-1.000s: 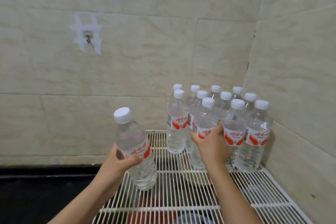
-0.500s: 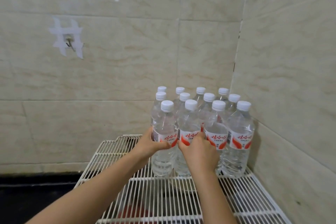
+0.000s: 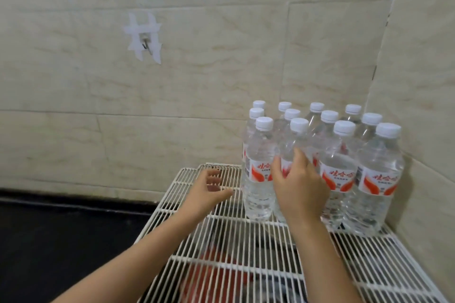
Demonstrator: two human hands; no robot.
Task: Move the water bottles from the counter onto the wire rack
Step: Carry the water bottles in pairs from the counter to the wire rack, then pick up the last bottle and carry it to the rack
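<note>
Several clear water bottles with white caps and red-and-white labels stand upright in rows at the back right corner of the white wire rack. The front-left bottle stands free. My left hand hovers over the rack just left of it, fingers spread, holding nothing. The neighbouring front bottle has my right hand wrapped around it at label height, thumb on its left side and fingers on its right.
Tiled walls close in the rack behind and on the right. A white adhesive wall hook sits up on the back wall. The black counter lies left of the rack. A blurred red object shows beneath the wires.
My left hand carried a bottle to the rack, set it at the front left of the group, then let go and drew back to the left. My right hand stayed on its bottle.
</note>
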